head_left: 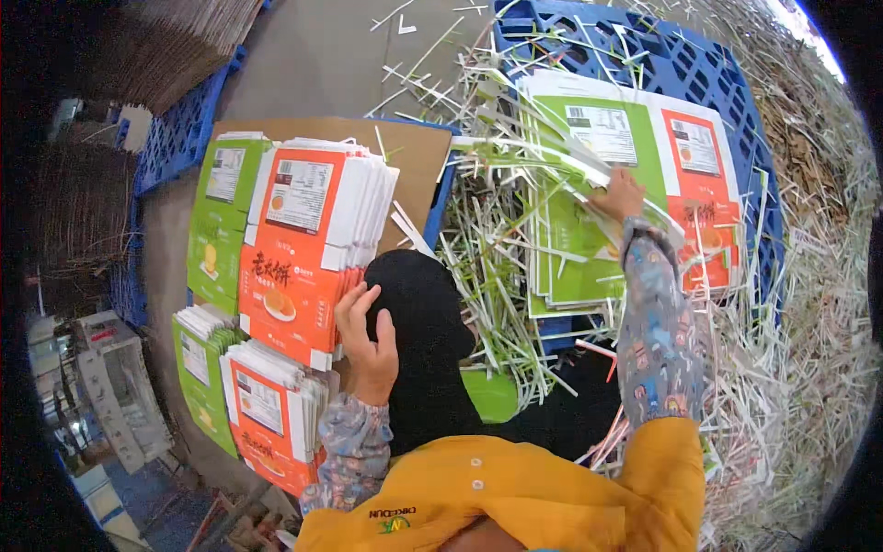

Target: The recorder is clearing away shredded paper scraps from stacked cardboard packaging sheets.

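My right hand [621, 195] is over a stack of printed cardboard sheets [589, 221] with green and orange panels, its fingers closed on white and green paper strips [575, 156] that lie across the top. My left hand [370, 342] is open, with its fingers spread, beside the right edge of a stack of orange-and-white printed box blanks [294, 248]. Green blanks [216, 221] stand along the left of that stack. A nearer orange stack [267, 405] and a nearer green stack [204, 368] lie below them.
Blue plastic pallets [635, 46] lie beneath the sheets. A brown cardboard sheet [405, 161] is under the left stacks. Loose trimmings heap between the stacks, and a large pile of paper scraps [791, 405] covers the right. Stacked brown cardboard [147, 46] stands at the far left.
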`<state>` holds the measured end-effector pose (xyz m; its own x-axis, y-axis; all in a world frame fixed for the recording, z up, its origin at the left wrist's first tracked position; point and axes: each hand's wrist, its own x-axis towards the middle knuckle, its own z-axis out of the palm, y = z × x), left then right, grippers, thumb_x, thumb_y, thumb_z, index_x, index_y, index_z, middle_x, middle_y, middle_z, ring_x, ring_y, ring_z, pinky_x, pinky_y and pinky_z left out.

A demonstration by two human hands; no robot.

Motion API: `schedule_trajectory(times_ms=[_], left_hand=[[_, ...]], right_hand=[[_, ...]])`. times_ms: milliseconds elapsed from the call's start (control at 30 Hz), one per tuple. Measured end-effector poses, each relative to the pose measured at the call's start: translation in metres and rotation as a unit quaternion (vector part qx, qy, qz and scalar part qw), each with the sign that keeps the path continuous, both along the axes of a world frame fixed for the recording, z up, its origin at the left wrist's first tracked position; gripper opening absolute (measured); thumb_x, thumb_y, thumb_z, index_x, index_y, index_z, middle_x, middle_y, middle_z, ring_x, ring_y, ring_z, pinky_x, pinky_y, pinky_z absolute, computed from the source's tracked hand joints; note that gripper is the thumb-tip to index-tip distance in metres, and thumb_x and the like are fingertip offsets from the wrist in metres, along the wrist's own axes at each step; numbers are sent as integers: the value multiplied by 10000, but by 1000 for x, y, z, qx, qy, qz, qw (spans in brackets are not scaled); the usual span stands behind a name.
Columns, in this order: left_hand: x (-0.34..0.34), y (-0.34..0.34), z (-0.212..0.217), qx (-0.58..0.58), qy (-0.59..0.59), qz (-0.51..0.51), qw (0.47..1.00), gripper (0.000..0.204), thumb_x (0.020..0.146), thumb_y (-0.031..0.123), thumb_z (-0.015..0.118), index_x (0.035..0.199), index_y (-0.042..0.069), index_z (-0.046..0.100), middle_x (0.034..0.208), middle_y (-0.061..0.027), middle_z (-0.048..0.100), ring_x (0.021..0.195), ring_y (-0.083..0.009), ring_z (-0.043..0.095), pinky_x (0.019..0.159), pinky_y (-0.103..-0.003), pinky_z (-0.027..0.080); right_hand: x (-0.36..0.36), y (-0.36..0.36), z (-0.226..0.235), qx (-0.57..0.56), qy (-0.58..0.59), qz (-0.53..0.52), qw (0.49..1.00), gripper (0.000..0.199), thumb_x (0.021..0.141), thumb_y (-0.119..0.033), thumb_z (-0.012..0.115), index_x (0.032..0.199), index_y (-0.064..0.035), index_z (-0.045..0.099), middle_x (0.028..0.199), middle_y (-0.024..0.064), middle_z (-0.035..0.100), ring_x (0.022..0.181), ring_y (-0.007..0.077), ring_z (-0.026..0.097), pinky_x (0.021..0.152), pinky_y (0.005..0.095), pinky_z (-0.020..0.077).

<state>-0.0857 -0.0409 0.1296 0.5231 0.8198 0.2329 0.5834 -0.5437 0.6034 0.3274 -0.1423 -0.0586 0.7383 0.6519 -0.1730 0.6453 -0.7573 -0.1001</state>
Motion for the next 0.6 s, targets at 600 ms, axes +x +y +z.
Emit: schedule_trajectory(times_ms=[600], left_hand=[[-14,-10,-11,71,-36,-28,996,244,783,64,490,1017,-3,507,1029,-171,475,1005,-304,427,875,-375,325]], right_hand=[[-125,-230,37,-47,138,231,962,221,717,-134,490,923,-112,566,903,123,573,831,329,554,716,407,440]])
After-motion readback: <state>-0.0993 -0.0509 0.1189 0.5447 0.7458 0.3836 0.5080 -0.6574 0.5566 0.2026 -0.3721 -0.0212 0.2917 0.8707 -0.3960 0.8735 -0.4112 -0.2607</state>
